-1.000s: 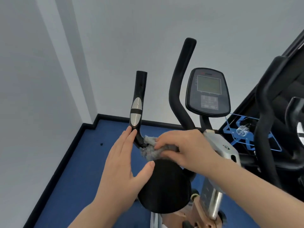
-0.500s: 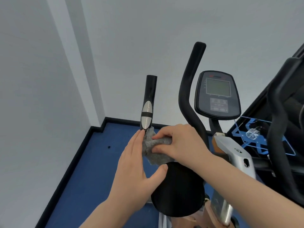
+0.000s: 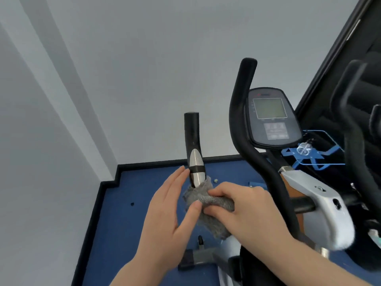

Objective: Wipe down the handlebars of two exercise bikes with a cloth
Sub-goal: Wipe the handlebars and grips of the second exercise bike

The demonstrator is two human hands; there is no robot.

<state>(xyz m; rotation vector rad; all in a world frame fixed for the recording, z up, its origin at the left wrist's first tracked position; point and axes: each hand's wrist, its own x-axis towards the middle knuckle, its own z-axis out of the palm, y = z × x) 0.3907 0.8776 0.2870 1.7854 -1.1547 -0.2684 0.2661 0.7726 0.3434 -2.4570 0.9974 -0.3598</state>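
Right hand [image 3: 245, 211]: reaches in from lower right, palm down, fingers curled and clamped on a grey cloth [image 3: 208, 203]. Knuckles face up; the forearm crosses the lower right of the view.

Left hand [image 3: 167, 211]: comes up from below, palm turned toward the right, fingers straight and spread apart, gripping nothing. Fingertips lie against the left side of the short handlebar [image 3: 193, 149]; thumb tip touches the lower left edge of the cloth.

Cloth: grey, fuzzy, bunched. Wrapped around the base of the short handlebar, just under its lower silver plate, with a loose flap hanging down below the right hand.

Short handlebar: black, upright, slightly tilted, flat-topped, with two silver plates split by a black band.

To its right, a taller curved black handlebar [image 3: 245, 112] rises past a grey console [image 3: 270, 118] with a pale screen. Silver and white frame [image 3: 321, 205] of the bike below the console.

At far right, black curved parts of a second bike [image 3: 356, 124], partly cut off by the edge.

Blue floor [image 3: 115, 223] with black skirting; grey walls [image 3: 134, 69] meet in the corner behind.
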